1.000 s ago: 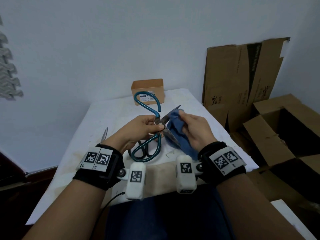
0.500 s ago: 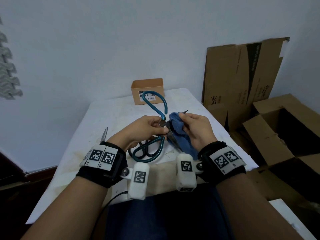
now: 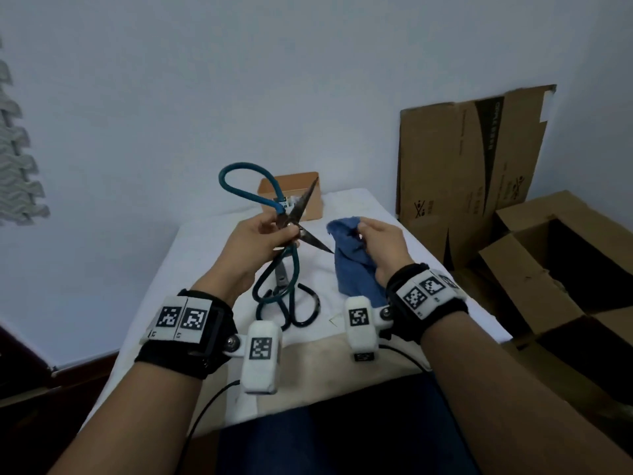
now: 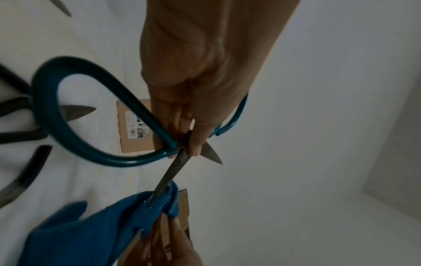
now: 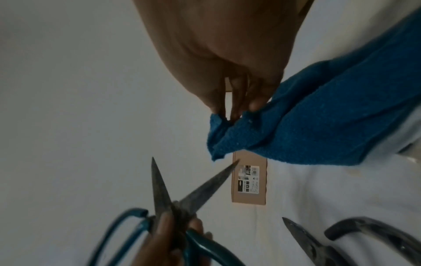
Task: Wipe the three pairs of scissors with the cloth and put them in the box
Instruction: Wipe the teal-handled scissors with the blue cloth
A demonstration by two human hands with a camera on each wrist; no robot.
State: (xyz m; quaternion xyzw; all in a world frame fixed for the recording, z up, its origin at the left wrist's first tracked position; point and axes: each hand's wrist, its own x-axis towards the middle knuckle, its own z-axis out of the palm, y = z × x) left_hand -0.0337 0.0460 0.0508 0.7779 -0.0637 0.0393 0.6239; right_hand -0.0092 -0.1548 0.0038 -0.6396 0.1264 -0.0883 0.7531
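Fingers: left hand (image 3: 260, 241) pinches the teal scissors (image 3: 289, 219) at the middle screw, so both blades stay spread and easy to reach.
Other fingers: right hand (image 3: 383, 245) pinches the blue cloth (image 3: 352, 265) near its top; the rest hangs down.
Blades: 1 points to 1 o'clock, 1 to 4 o'clock, its tip just beside the cloth. I cannot tell if they touch.
Waiting: black scissors (image 3: 294, 303) lie on the white table (image 3: 205, 241) at 6 o'clock, under the hands.
Box: small brown box (image 3: 310, 197) sits at 12 o'clock, at the far edge of the table.
Job: wiping pair 1, I think; nothing looks boxed yet.
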